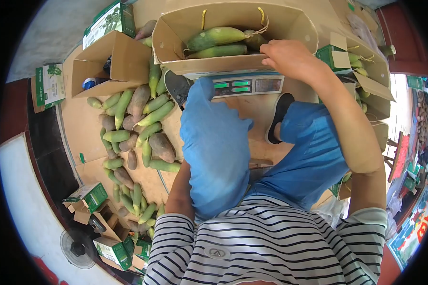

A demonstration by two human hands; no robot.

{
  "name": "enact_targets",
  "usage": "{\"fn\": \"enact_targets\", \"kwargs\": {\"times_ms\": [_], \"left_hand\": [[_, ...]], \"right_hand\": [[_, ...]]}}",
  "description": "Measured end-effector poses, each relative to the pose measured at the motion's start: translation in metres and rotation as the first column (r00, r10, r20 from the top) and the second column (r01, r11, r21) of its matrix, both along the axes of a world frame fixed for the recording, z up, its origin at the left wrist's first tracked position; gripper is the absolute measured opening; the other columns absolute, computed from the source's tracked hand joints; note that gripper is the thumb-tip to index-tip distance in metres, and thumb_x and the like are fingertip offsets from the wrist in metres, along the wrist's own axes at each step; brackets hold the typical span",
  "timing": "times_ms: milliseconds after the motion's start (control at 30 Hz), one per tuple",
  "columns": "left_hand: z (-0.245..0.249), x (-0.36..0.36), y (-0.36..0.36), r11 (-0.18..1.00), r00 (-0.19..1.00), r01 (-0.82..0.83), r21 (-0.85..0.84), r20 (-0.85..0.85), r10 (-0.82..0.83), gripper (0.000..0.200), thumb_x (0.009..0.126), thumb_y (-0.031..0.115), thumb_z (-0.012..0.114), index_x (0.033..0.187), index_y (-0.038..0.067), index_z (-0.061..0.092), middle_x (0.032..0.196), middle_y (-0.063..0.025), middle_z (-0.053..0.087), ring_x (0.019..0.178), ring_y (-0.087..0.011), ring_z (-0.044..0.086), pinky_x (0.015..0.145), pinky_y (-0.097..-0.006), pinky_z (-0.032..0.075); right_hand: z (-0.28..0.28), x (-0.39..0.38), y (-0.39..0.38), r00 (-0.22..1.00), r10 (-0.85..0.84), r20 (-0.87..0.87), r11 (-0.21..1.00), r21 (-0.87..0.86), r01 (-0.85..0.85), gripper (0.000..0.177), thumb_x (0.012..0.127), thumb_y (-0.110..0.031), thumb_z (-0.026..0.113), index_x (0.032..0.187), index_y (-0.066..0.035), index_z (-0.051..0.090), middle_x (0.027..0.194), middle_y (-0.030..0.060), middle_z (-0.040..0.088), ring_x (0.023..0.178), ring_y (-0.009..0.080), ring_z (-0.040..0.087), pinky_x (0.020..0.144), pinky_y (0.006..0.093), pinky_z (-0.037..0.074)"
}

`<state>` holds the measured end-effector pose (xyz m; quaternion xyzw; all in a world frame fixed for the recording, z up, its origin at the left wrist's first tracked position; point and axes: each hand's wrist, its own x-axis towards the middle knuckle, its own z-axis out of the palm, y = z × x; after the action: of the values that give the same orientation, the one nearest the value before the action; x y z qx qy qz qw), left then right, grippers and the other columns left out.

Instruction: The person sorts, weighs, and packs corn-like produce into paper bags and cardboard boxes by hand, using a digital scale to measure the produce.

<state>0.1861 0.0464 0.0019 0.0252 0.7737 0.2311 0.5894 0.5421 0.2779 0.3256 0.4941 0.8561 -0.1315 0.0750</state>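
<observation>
My right hand (287, 58) is at the front rim of a large open cardboard box (209, 64), its thumb outside and its fingers over the edge, pinching the rim. Inside lie a long green radish (216, 37), another green one in front of it and a darker one partly behind my fingers. The box stands on a scale (245, 85) with lit green displays. My left forearm goes down behind my raised knee, which hides my left hand.
Many green radishes (123, 109) and brownish ones (162, 147) are spread on the cardboard-covered floor at left. A smaller open box (97, 85) stands beyond them. More filled boxes (373, 83) are at right, and a fan (77, 248) is at lower left.
</observation>
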Motion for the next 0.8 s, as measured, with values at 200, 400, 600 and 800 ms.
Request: {"fn": "enact_targets", "kwargs": {"times_ms": [200, 400, 600, 800], "left_hand": [[0.021, -0.025, -0.009, 0.978, 0.961, -0.197, 0.061, 0.21, 0.181, 0.032, 0.08, 0.013, 0.062, 0.106, -0.003, 0.054, 0.105, -0.015, 0.058, 0.09, -0.0244, 0.057, 0.08, -0.0351, 0.046], [0.082, -0.044, -0.031, 0.879, 0.926, -0.318, 0.354, 0.316, 0.208, 0.032, 0.081, 0.013, 0.061, 0.107, -0.003, 0.053, 0.105, -0.0132, 0.058, 0.09, -0.0221, 0.057, 0.08, -0.034, 0.046], [0.268, -0.001, 0.065, 0.53, 0.911, 0.336, 0.778, -0.413, 0.028, 0.042, 0.081, 0.012, 0.061, 0.118, -0.003, 0.05, 0.104, -0.0079, 0.056, 0.097, -0.0166, 0.052, 0.085, -0.0295, 0.042], [0.383, 0.078, 0.163, -0.01, 0.443, 0.896, 0.445, -0.889, 0.115, 0.058, 0.07, 0.013, 0.069, 0.123, 0.002, 0.049, 0.113, -0.0175, 0.052, 0.103, -0.0287, 0.052, 0.09, -0.0374, 0.042]], "right_hand": [[0.001, 0.002, -0.001, 1.0, -0.016, -0.012, 0.999, -0.043, 0.016, 0.019, 0.085, -0.019, 0.058, 0.096, -0.004, 0.055, 0.089, 0.0129, 0.06, 0.089, 0.0314, 0.059, 0.074, 0.0428, 0.047], [-0.002, -0.001, -0.001, 0.999, -0.053, 0.003, 0.995, -0.083, 0.053, 0.019, 0.085, -0.016, 0.057, 0.101, -0.005, 0.056, 0.09, 0.0128, 0.06, 0.09, 0.0315, 0.059, 0.074, 0.0422, 0.047], [0.003, -0.004, -0.005, 0.999, -0.008, 0.053, 0.999, -0.044, 0.01, 0.021, 0.083, -0.005, 0.048, 0.101, -0.007, 0.058, 0.09, 0.0116, 0.064, 0.09, 0.0298, 0.062, 0.072, 0.0411, 0.05], [0.004, -0.004, -0.007, 0.999, 0.007, 0.052, 1.0, -0.021, -0.006, 0.021, 0.082, -0.004, 0.048, 0.099, -0.007, 0.06, 0.091, 0.0118, 0.064, 0.092, 0.0302, 0.062, 0.073, 0.0412, 0.05]]}}
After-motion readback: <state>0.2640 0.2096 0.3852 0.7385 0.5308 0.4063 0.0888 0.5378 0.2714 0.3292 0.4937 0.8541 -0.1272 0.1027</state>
